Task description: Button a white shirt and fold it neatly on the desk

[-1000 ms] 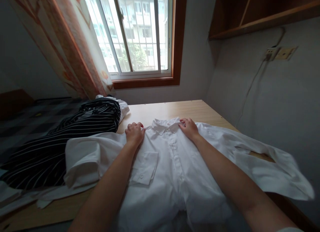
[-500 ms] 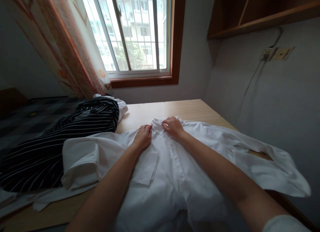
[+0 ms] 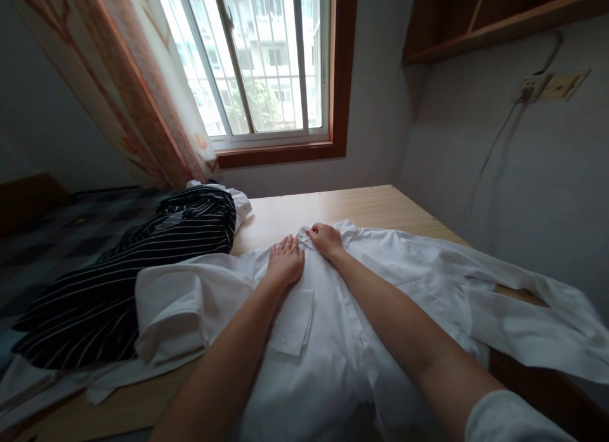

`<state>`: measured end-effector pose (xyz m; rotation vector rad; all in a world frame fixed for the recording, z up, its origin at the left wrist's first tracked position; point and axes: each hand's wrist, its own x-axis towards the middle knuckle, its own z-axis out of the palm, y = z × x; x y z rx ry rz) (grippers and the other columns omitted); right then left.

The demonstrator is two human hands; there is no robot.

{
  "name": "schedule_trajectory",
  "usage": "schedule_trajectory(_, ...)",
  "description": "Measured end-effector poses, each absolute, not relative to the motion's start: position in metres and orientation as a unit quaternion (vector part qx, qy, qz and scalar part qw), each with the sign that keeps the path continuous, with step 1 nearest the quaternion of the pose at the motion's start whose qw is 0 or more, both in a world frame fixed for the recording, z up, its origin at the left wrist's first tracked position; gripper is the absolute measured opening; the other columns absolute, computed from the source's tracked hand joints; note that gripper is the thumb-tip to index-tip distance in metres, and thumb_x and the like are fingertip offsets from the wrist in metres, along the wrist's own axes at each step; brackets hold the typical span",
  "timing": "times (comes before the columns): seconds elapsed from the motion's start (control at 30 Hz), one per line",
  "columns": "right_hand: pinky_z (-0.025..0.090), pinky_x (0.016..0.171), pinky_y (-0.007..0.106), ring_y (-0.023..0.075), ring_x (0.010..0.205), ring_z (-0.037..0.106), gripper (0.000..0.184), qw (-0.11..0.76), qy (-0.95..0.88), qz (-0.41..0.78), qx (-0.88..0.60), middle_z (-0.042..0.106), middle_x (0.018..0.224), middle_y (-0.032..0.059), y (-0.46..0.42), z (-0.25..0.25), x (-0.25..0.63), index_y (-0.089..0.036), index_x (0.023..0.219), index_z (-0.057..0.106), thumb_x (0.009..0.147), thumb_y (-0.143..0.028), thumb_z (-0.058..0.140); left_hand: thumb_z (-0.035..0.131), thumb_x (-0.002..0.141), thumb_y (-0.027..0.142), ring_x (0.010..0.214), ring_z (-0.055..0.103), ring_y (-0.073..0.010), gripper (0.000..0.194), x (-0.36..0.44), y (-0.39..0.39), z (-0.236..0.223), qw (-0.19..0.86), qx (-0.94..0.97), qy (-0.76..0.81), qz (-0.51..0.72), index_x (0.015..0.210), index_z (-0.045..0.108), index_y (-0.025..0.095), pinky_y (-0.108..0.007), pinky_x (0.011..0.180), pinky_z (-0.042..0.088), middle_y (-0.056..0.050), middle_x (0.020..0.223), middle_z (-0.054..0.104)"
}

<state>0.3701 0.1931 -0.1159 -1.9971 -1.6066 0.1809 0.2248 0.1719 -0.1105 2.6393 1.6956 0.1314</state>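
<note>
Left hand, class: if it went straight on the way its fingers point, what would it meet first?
The left hand would likely brush the white shirt's collar first, with the tabletop beyond; exact depth is unclear.

You have two hands, one left hand (image 3: 287, 261) and one right hand (image 3: 325, 238), and one spread white shirt (image 3: 328, 315) on one counter (image 3: 333, 207). Around you, count one striped garment (image 3: 195, 229), one checked cover (image 3: 111, 208), one window (image 3: 271, 80), one curtain (image 3: 126, 80), one wall shelf (image 3: 514, 31) and two wall sockets (image 3: 564, 85).
</note>
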Motion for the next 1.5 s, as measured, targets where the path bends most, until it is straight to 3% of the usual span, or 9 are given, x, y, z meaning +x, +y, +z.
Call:
schedule_trajectory(0.2,0.042,0.083,0.031,0.0208,0.096,0.067,0.029,0.256,-0.611,0.032,-0.748,0.075,0.099,0.0078,0.191,-0.118,0.367,-0.022,0.1,0.07,0.096,-0.043,0.049,0.032,0.095,0.026,0.144,0.03,-0.035,0.057,0.231,0.172,-0.116,-0.042,0.814,0.571,0.098,0.145,0.039,0.0,-0.058,0.115,0.023,-0.024,0.153,0.036)
schedule_trajectory(0.4,0.042,0.086,0.035,0.0243,0.101,0.065,0.026,0.217,-0.621,0.021,-0.753,0.074,0.1,0.0085,0.192,-0.115,0.365,-0.022,0.104,0.066,0.096,-0.041,0.049,0.026,0.098,0.025,0.138,0.043,-0.0224,0.05,0.231,0.189,-0.128,-0.03,0.882,0.417,0.219,0.141,0.045,0.007,-0.04,0.116,0.032,-0.016,0.144,0.051)
schedule_trajectory(0.63,0.042,0.088,0.035,0.0235,0.103,0.064,0.023,0.213,-0.616,0.045,-0.757,0.072,0.106,0.01,0.192,-0.115,0.367,-0.021,0.11,0.062,0.096,-0.034,0.05,0.033,0.099,0.036,0.146,0.028,-0.0257,0.057,0.237,0.18,-0.126,0.008,0.88,0.465,0.093,0.147,0.038,0.005,-0.041,0.121,0.02,-0.016,0.156,0.033)
schedule_trajectory(0.77,0.043,0.089,0.034,0.0227,0.102,0.064,0.02,0.255,-0.627,0.047,-0.735,0.072,0.102,0.009,0.19,-0.113,0.369,-0.021,0.107,0.065,0.094,-0.027,0.052,0.028,0.1,0.037,0.145,0.031,-0.0257,0.055,0.236,0.179,-0.12,0.005,0.87,0.487,0.084,0.146,0.042,0.01,-0.042,0.12,0.023,-0.014,0.156,0.035)
schedule_trajectory(0.9,0.042,0.095,0.028,0.0185,0.105,0.061,0.03,0.382,-0.623,-0.012,-0.683,0.071,0.106,0.0088,0.188,-0.082,0.392,-0.016,0.106,0.067,0.09,-0.008,0.043,0.023,0.102,0.041,0.143,0.035,-0.0237,0.054,0.236,0.18,-0.117,-0.004,0.863,0.493,0.108,0.143,0.047,0.017,-0.042,0.118,0.026,-0.011,0.153,0.042)
schedule_trajectory(1.0,0.045,0.09,0.025,0.0166,0.098,0.064,0.035,0.437,-0.591,-0.019,-0.678,0.072,0.104,0.0089,0.183,-0.055,0.423,-0.014,0.109,0.068,0.091,-0.007,0.039,0.025,0.101,0.046,0.145,0.031,-0.0248,0.056,0.238,0.178,-0.116,0.006,0.854,0.51,0.097,0.146,0.043,0.018,-0.042,0.119,0.023,-0.01,0.155,0.037)
schedule_trajectory(1.27,0.045,0.083,0.024,0.0191,0.095,0.066,0.022,0.234,-0.649,0.025,-0.724,0.074,0.101,0.0077,0.146,-0.088,0.462,-0.018,0.1,0.074,0.092,-0.022,0.055,0.033,0.097,0.049,0.148,0.023,-0.0282,0.062,0.24,0.18,-0.118,0.023,0.85,0.52,0.084,0.15,0.036,0.017,-0.049,0.12,0.019,-0.013,0.159,0.027)
schedule_trajectory(1.4,0.044,0.087,0.024,0.0178,0.102,0.064,0.025,0.231,-0.654,0.013,-0.72,0.071,0.112,0.0072,0.135,-0.115,0.457,-0.019,0.113,0.069,0.092,-0.027,0.057,0.037,0.096,0.048,0.148,0.023,-0.0309,0.063,0.24,0.181,-0.118,0.016,0.851,0.516,0.099,0.149,0.038,0.014,-0.052,0.119,0.019,-0.017,0.158,0.028)
schedule_trajectory(1.5,0.042,0.092,0.025,0.0181,0.108,0.061,0.032,0.245,-0.654,0.0,-0.716,0.067,0.121,0.0087,0.133,-0.12,0.453,-0.018,0.123,0.063,0.092,-0.025,0.057,0.044,0.094,0.037,0.148,0.022,-0.0302,0.055,0.239,0.179,-0.117,-0.026,0.878,0.452,0.155,0.142,0.047,0.009,-0.05,0.121,0.017,-0.018,0.157,0.03)
